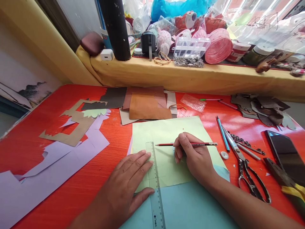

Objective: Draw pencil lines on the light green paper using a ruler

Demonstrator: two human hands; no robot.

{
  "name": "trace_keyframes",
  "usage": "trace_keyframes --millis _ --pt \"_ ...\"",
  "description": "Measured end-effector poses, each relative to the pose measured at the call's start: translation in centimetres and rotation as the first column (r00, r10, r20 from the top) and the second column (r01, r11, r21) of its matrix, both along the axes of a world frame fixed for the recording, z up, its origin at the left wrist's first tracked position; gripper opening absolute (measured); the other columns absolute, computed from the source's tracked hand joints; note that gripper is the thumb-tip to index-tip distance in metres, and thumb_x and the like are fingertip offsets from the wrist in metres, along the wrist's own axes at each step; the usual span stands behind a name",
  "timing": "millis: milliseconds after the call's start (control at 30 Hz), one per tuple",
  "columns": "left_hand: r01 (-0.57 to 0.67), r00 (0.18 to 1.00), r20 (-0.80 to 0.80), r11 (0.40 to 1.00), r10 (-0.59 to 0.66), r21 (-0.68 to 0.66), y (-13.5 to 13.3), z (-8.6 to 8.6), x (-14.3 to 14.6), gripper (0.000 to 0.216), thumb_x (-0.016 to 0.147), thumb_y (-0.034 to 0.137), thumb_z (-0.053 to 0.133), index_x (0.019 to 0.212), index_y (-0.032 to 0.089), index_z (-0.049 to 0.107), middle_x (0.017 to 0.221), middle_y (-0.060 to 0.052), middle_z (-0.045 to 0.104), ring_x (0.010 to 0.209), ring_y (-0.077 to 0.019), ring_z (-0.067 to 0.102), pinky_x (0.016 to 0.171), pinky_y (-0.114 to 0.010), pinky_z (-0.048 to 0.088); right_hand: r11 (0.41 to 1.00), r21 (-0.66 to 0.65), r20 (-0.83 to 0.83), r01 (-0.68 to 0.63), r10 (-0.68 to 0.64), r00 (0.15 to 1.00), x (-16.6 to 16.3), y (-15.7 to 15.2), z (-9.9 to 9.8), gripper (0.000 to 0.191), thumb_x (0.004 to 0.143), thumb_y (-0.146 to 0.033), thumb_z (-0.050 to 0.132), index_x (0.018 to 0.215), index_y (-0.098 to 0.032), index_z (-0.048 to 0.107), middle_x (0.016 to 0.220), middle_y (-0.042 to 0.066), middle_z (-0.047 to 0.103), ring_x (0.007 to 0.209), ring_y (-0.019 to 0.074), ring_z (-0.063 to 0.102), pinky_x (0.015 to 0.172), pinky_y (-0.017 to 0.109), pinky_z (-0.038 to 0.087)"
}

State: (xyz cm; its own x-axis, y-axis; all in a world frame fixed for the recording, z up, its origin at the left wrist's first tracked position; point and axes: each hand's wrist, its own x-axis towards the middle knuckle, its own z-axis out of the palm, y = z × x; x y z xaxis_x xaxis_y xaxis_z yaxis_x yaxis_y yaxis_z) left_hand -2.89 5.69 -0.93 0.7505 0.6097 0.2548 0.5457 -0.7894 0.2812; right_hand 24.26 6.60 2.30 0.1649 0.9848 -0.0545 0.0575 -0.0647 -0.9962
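My left hand (pixel 130 178) lies flat with its fingers stretched, pressing on the left edge of a clear plastic ruler (pixel 156 194). The ruler runs lengthwise away from me over a pale green sheet of paper (pixel 188 128), with its near part over a blue sheet (pixel 190 206). Faint pencil lines show on the green sheet beside the ruler. Between the thumb and fingers of my right hand (pixel 193 156) is a red and black pencil (pixel 164 144). It is held level, its sharp tip pointing left, just right of the ruler's far end.
Purple paper offcuts (pixel 71 165) and a brown cut-out (pixel 76 133) cover the left side. Leather pieces (pixel 150 105) lie behind the green sheet. To the right are scissors (pixel 240 159), a blue pen (pixel 223 133), a phone (pixel 286 156), a yellow-and-black-handled tool (pixel 283 178) and dark scraps (pixel 264 108).
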Motion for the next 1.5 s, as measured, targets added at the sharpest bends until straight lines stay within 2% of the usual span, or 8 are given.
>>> trace_keyframes --millis 700,1067,1500 --pt "0.0 1.0 -0.002 1.0 0.0 0.028 -0.12 0.1 0.11 0.047 0.119 0.044 0.047 0.16 0.021 0.053 0.171 -0.005 0.053 0.163 -0.0249 0.041 0.131 -0.047 0.037 1.0 0.01 0.018 -0.014 0.014 1.0 -0.08 0.03 -0.08 0.055 0.108 -0.068 0.063 0.078 -0.023 0.068 0.053 -0.004 0.058 0.048 0.0157 0.059 0.054 0.03 0.046" --pt "-0.005 1.0 -0.003 0.999 0.006 0.04 -0.09 -0.17 0.13 0.049 0.119 0.046 0.047 0.161 0.021 0.052 0.171 -0.005 0.053 0.162 -0.0252 0.042 0.131 -0.047 0.039 1.0 0.006 0.031 -0.025 0.025 0.999 -0.24 -0.02 -0.15 0.052 0.109 -0.066 0.062 0.081 -0.023 0.069 0.058 -0.003 0.061 0.053 0.0163 0.061 0.058 0.03 0.047" --pt "-0.008 1.0 0.025 0.999 0.007 0.035 -0.12 -0.32 0.15 0.051 0.116 0.044 0.054 0.161 0.02 0.054 0.168 -0.01 0.057 0.157 -0.0295 0.05 0.129 -0.049 0.045 0.999 0.003 0.067 -0.042 0.042 0.997 -0.38 -0.08 0.29 0.052 0.108 -0.067 0.063 0.081 -0.023 0.07 0.06 -0.002 0.063 0.055 0.0179 0.063 0.059 0.031 0.048"
